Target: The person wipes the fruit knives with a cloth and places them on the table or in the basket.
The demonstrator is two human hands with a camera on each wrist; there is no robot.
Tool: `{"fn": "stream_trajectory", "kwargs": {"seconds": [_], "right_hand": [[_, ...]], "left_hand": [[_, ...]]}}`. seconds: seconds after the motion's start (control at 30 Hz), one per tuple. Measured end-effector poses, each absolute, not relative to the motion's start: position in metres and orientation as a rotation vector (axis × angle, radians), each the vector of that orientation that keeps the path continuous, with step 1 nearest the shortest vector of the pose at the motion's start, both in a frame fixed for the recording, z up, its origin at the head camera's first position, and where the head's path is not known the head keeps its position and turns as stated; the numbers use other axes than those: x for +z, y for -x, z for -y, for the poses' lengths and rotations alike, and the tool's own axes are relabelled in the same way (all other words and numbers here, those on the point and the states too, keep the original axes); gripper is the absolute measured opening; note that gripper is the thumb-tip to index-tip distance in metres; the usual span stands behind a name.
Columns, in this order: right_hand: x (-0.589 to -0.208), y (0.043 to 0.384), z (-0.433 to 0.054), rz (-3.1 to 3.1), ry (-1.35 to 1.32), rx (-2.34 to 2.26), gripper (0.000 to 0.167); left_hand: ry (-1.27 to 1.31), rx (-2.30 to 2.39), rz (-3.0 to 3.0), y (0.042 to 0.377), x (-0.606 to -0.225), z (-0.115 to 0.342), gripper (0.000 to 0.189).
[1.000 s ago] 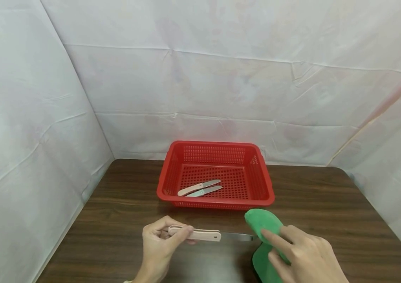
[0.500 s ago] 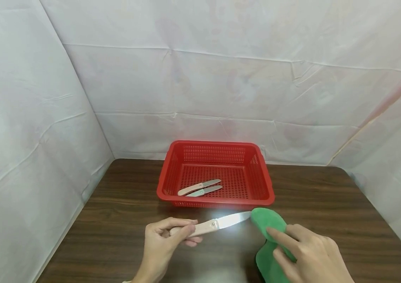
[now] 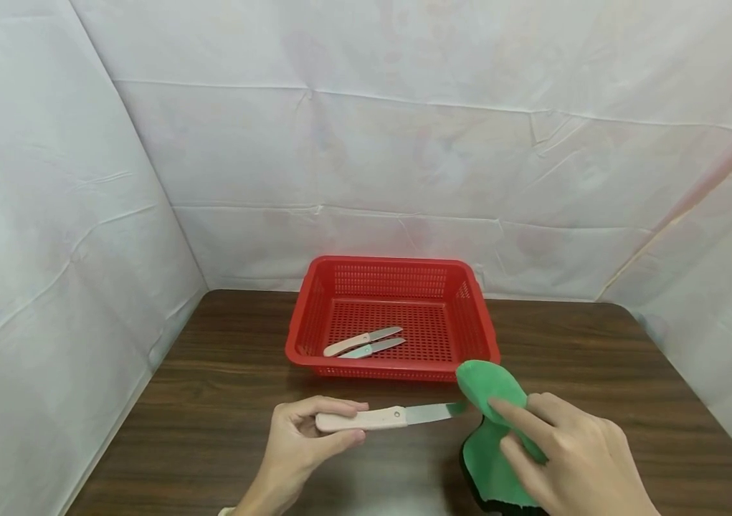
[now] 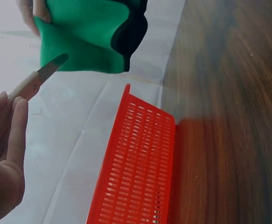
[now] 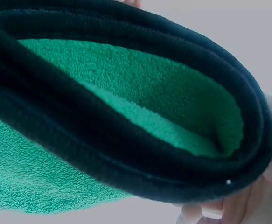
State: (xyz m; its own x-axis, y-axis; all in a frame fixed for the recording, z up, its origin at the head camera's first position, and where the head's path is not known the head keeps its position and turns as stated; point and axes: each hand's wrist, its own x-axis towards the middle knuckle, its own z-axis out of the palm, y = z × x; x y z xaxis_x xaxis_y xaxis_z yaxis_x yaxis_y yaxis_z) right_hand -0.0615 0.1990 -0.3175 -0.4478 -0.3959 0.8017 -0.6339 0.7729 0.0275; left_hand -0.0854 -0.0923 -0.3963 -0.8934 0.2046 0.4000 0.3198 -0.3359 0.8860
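My left hand [image 3: 306, 436] grips a folding knife [image 3: 378, 418] by its pale pink handle, with the blade out and pointing right. The blade's tip reaches close to the green cloth [image 3: 491, 390], whose colour shows on the steel. My right hand [image 3: 566, 444] pinches this folded cloth, and its dark-edged lower part hangs down. In the left wrist view the knife [image 4: 33, 84] slants up toward the cloth [image 4: 84, 42]. The dark-bordered cloth [image 5: 140, 93] fills much of the right wrist view and hides most of the right hand.
Behind the hands a red perforated basket [image 3: 393, 369] stands on the dark wooden table [image 3: 230, 401]. Inside lie two opened knives, one with a pink handle [image 3: 348, 345] and one with a mint handle [image 3: 355, 352]. White sheeting [image 3: 366, 158] hangs around the table's back and sides.
The knife in my left hand has been turned: its blade first showed edge-on, then its bright flat, and now lies nearly level. My right hand and the cloth have shifted slightly right and up.
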Motion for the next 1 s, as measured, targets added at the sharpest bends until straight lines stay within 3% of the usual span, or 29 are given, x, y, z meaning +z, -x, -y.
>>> {"fn": "stream_trajectory", "kwargs": {"seconds": [0.63, 1.0], "right_hand": [[-0.322, 0.065, -0.161, 2.114, -0.957, 0.306, 0.047], [-0.331, 0.065, -0.165, 2.164, -0.953, 0.263, 0.045]], "left_hand": [[0.866, -2.391, 1.631, 0.091, -0.389, 0.073, 0.018], [0.858, -2.439, 1.566, 0.088, -0.389, 0.077, 0.016]]}}
